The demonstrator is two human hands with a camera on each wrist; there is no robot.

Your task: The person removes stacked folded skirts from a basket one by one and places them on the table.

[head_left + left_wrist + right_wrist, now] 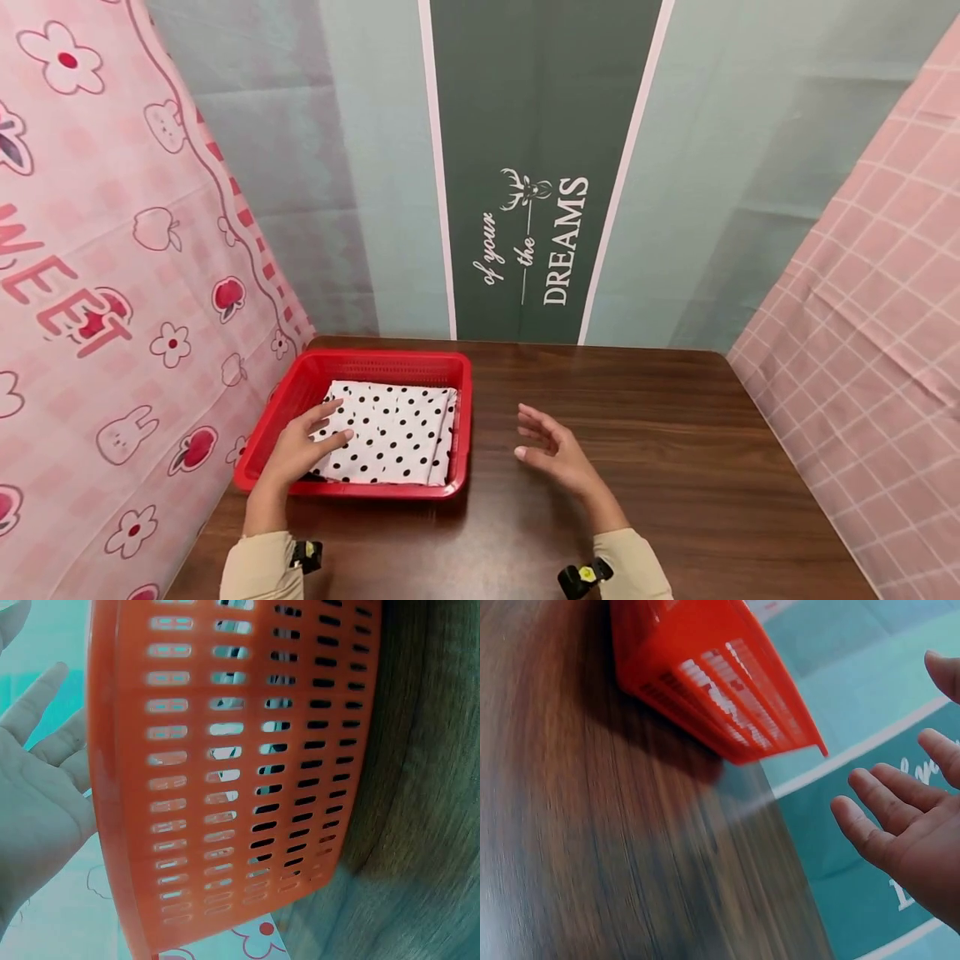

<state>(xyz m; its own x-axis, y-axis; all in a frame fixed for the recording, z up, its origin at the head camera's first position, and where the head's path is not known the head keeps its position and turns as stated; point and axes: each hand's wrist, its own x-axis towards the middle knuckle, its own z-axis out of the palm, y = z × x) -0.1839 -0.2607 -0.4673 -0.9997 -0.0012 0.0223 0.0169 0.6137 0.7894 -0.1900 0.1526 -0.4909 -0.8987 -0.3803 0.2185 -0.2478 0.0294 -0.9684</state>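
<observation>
A red plastic basket (462,417) with slotted walls stands at the left of the table. Inside it lies a folded white cloth (390,437) with black dots. My left hand (300,446) is over the basket's left part, fingers and thumb spread above the cloth's left edge. In the left wrist view that hand (37,795) appears beyond the basket's slotted wall (247,765), and nothing is held. To the right of the basket, my right hand (558,454) hovers over the table with fingers apart and holds nothing. The right wrist view shows this hand (919,832) separate from the basket (727,690).
The brown wooden table (637,433) extends to the right of the basket. A pink patterned curtain (150,275) borders its left side, a pink checked one (862,292) its right. Behind stands a green and grey-blue cloth (525,125) with printed words. Both wrists carry black straps.
</observation>
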